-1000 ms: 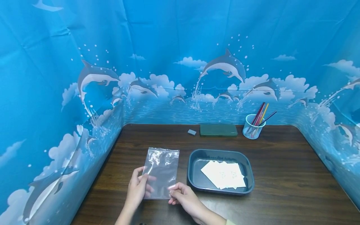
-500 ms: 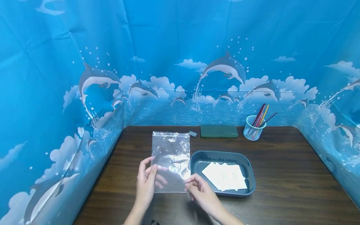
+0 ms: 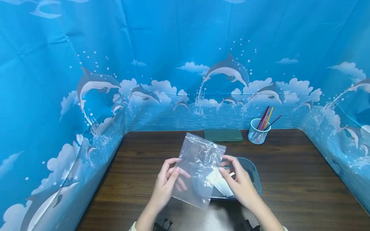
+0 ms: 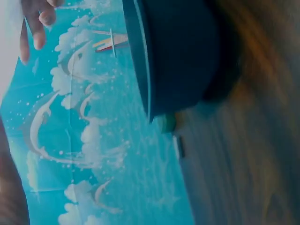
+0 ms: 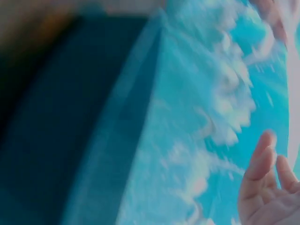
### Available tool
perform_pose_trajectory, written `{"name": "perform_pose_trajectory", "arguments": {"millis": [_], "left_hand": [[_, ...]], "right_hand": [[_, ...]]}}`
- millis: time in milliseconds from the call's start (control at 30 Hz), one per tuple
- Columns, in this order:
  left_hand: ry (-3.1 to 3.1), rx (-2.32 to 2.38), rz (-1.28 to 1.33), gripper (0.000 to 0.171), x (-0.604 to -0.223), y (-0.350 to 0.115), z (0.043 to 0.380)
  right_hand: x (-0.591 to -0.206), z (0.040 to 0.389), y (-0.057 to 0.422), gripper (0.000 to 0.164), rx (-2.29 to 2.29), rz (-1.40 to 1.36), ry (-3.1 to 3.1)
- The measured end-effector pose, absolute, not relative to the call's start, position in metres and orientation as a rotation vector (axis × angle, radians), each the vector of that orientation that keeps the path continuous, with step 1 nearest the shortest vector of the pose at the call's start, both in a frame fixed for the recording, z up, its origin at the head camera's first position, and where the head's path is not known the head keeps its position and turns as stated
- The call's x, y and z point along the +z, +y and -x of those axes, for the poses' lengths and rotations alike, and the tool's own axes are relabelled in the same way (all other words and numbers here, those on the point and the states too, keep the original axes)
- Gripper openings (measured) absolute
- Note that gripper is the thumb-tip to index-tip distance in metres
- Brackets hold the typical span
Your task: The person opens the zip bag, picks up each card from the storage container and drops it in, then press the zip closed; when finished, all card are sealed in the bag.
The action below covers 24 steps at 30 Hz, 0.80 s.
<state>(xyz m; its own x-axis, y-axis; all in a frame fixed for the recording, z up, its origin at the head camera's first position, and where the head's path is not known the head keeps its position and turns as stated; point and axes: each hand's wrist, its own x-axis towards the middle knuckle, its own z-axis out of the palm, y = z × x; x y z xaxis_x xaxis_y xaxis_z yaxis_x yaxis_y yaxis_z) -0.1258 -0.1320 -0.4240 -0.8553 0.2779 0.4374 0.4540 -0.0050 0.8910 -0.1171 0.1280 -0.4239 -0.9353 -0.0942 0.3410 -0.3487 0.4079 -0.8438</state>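
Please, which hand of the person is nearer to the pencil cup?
Right. The right hand is in front of the pencil cup and slightly to its left; the left hand is farther away, also in front but much more to the left.

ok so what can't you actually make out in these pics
- Head: how many cards there are; the bag and right hand cover parts.
- Head: whether the right hand touches the bag; any gap is too small.
- Left wrist: inside the tray, hidden by its wall.
- Right wrist: the tray's full shape, blurred and cut off below.
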Motion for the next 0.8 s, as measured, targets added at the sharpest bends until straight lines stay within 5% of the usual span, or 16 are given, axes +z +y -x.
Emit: {"name": "perform_pose_trajectory", "arguments": {"millis": [167, 433, 800], "left_hand": [[-2.332, -1.904, 0.984, 0.029, -0.400, -0.127, 0.120], [-2.485, -1.806, 1.080, 0.028, -0.392, -0.128, 0.119], [-2.313, -1.207, 0.800, 0.036, -0.408, -0.129, 0.131]], "right_hand": [[-0.409, 0.116, 0.150, 0.043, 1.465, -0.368, -2.351], [-0.401, 0.113, 0.164, 0.015, 1.364, -0.443, -2.460], [-0.399, 0.111, 0.167, 0.009, 1.308, -0.440, -2.468]]}}
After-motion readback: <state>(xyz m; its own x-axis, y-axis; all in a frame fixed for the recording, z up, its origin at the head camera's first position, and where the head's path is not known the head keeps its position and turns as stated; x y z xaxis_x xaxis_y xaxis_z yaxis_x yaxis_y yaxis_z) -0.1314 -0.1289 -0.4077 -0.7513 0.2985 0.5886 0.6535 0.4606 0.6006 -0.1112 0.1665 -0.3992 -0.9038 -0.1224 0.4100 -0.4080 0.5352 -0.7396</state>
